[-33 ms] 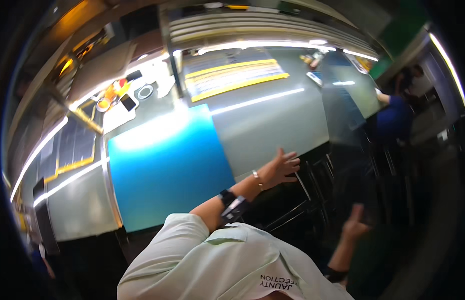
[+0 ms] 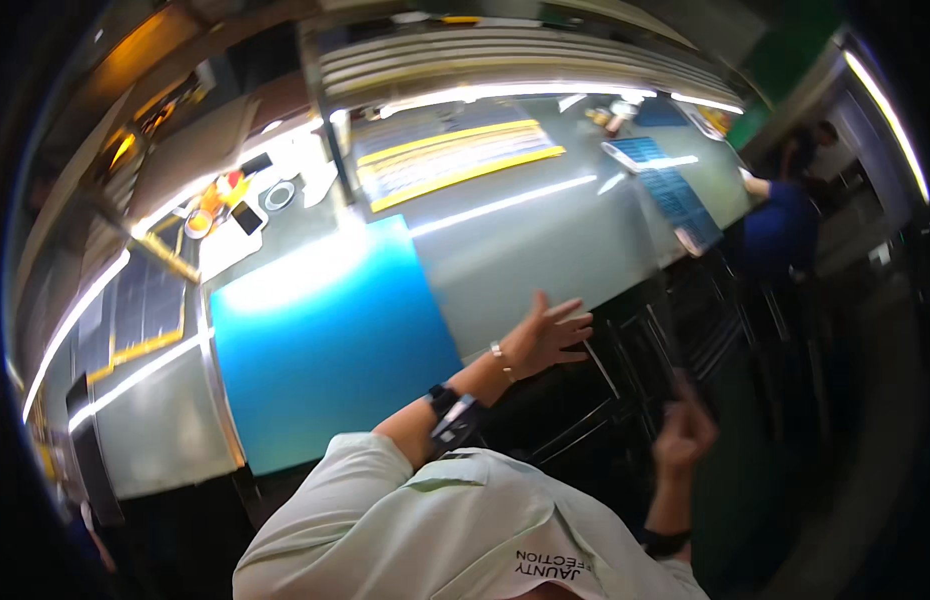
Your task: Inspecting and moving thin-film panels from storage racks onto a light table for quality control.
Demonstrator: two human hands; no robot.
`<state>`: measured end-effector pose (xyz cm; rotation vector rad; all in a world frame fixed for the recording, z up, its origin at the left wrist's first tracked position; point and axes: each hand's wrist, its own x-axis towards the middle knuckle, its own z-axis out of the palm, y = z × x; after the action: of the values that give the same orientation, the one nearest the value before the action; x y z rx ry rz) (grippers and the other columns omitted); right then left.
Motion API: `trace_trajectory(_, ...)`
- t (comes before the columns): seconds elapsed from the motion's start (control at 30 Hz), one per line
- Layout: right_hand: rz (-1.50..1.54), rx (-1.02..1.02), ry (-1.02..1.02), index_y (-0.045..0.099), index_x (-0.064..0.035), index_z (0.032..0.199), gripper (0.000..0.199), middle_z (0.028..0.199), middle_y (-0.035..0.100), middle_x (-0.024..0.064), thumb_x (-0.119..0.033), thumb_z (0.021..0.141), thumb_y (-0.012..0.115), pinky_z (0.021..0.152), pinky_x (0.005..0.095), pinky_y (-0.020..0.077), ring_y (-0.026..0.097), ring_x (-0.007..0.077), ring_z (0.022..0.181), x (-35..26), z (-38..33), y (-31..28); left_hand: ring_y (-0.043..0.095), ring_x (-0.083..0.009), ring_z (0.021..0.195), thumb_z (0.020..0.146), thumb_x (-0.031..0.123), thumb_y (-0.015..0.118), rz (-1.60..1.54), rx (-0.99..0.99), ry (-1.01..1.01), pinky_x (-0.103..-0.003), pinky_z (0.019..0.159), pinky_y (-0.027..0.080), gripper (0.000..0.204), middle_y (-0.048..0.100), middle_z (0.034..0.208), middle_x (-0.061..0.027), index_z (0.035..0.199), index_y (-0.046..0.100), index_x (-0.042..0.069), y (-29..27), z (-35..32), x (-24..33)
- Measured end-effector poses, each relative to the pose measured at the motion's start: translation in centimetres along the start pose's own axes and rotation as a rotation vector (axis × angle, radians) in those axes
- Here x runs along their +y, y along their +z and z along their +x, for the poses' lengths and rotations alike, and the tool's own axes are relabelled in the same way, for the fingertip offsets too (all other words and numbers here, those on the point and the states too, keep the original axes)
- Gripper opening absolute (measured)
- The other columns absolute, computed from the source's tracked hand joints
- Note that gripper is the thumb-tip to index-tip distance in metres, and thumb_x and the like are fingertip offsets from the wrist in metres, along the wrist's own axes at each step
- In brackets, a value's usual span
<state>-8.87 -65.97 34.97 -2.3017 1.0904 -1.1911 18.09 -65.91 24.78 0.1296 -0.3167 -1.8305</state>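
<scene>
One blue sheet (image 2: 330,350), left forearm (image 2: 478,381) overlapping (striped panel (image 2: 460,160) beyond).

In front of me is the table (image 2: 545,255), with a flat sheet (image 2: 335,375) lying on it, ahead and to my left. My left hand (image 2: 548,337) is over the table's near edge, right of the sheet; my right hand (image 2: 682,437) is farther right, off the table. Beyond the sheet, leftward, a phone (image 2: 248,217) lies between a cup (image 2: 199,223) and a round item (image 2: 280,195). A framed panel (image 2: 460,160) lies at the back, another panel (image 2: 667,188) rightward, near a co-worker (image 2: 780,235).
</scene>
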Motion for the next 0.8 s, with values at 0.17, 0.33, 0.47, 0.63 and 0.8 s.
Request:
trace_trajectory(0.17, 0.004, -0.516, -0.452, 0.061, -0.0029, 0.104, 0.041, 0.112, 0.058, 0.0145, 0.007, 0.067, 0.047, 0.093, 0.0403, 0.0424, 0.053, 0.0322, 0.108, 1.1, -2.4, 8.8, 0.052, -0.0313, 0.104, 0.086, 0.019, 0.056, 0.084, 0.695, -0.042, -0.051, 0.087, 0.043, 0.041, 0.052, 0.114, -0.015, 0.121, 0.042, 0.003, -4.0, -1.6, -0.1)
trace_trajectory(0.33, -0.134, -0.524, -0.406, 0.059, -0.0132, 0.112, 0.043, 0.123, 0.051, 0.0065, 0.002, 0.074, 0.048, 0.101, 0.0395, 0.0329, 0.044, 0.0244, 0.118, 1.9, -6.8, 9.0, 0.058, -0.0274, 0.087, 0.079, -0.004, 0.057, 0.081, 0.68, 0.095, -0.049, 0.075, 0.05, 0.031, 0.056, 0.099, -0.0127, 0.105, 0.043, 0.003, -3.9, -2.9, -2.6)
trace_trajectory(0.47, -0.129, -0.517, -0.384, 0.059, -0.0177, 0.113, 0.044, 0.125, 0.049, 0.0029, 0.002, 0.075, 0.048, 0.104, 0.0374, 0.0279, 0.042, 0.0192, 0.12, 0.3, -6.6, 9.3, 0.057, -0.0246, 0.088, 0.08, -0.005, 0.055, 0.106, 0.733, 0.116, -0.044, 0.075, 0.051, 0.029, 0.056, 0.097, -0.0113, 0.105, 0.046, 0.005, -3.2, -4.8, -1.4)
trace_trajectory(0.63, -0.228, -0.595, -0.52, 0.053, -0.0178, 0.12, 0.044, 0.134, 0.039, 0.0053, -0.01, 0.077, 0.055, 0.105, 0.0421, 0.0247, 0.033, 0.0229, 0.126, 2.0, -4.5, 13.4, 0.057, -0.0254, 0.087, 0.08, -0.003, 0.056, 0.125, 0.74, 0.236, -0.045, 0.075, 0.05, 0.032, 0.056, 0.097, -0.0102, 0.108, 0.044, 0.005, -6.9, -4.6, 1.9)
trace_trajectory(0.8, -0.067, -0.651, -0.35, 0.047, -0.0104, 0.119, 0.064, 0.136, 0.033, 0.0135, -0.038, 0.066, 0.071, 0.101, 0.0535, 0.0247, 0.026, 0.0417, 0.126, 2.5, -3.3, 18.7, 0.057, -0.0244, 0.082, 0.084, 0.008, 0.057, 0.13, 0.912, 0.263, -0.045, 0.074, 0.051, 0.019, 0.055, 0.092, -0.0111, 0.099, 0.047, 0.001, -12.0, -2.5, 5.4)
